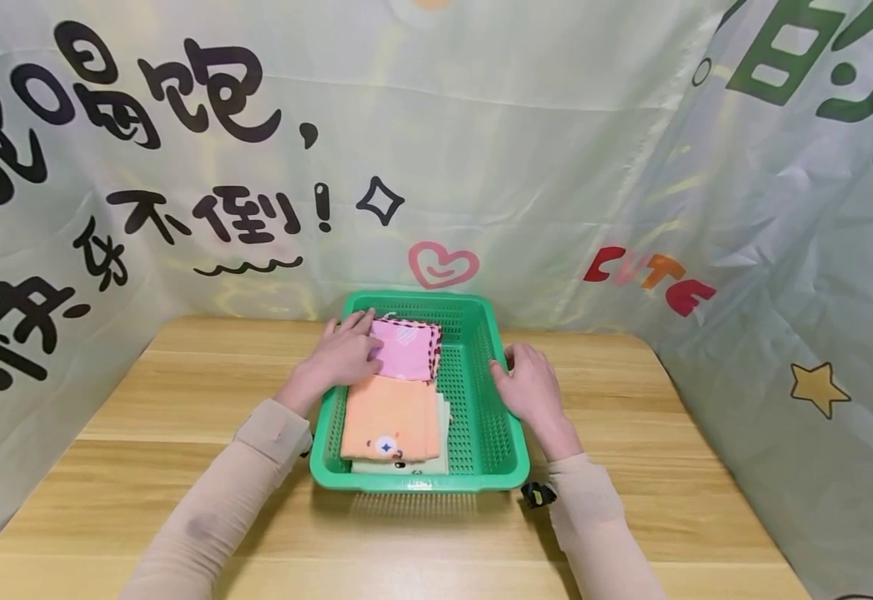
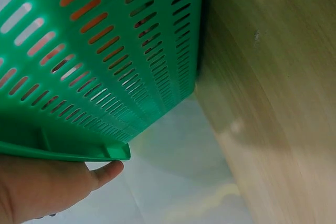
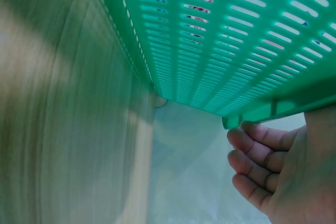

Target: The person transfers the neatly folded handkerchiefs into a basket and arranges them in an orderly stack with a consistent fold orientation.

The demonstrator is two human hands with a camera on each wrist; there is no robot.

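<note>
A green plastic basket (image 1: 514,454) with slotted sides stands on the table, neatly folded cloths along its left half. At its back lies a pink cloth (image 1: 402,350) with a dark-spotted border; in front, an orange cloth (image 1: 391,412) with a small animal face covers most of a pale cloth (image 1: 442,467). My left hand (image 1: 342,354) reaches over the left rim, fingers extended at the pink cloth's edge. One finger (image 2: 108,174) shows outside the rim. My right hand (image 1: 529,383) holds the right rim, thumb over it and curled fingers (image 3: 257,190) outside.
The basket stands on a wooden table (image 1: 203,400), close to its back edge. A pale printed curtain (image 1: 541,167) with lettering and drawings hangs behind and along both sides. A small black device (image 1: 538,495) sits by the right wrist.
</note>
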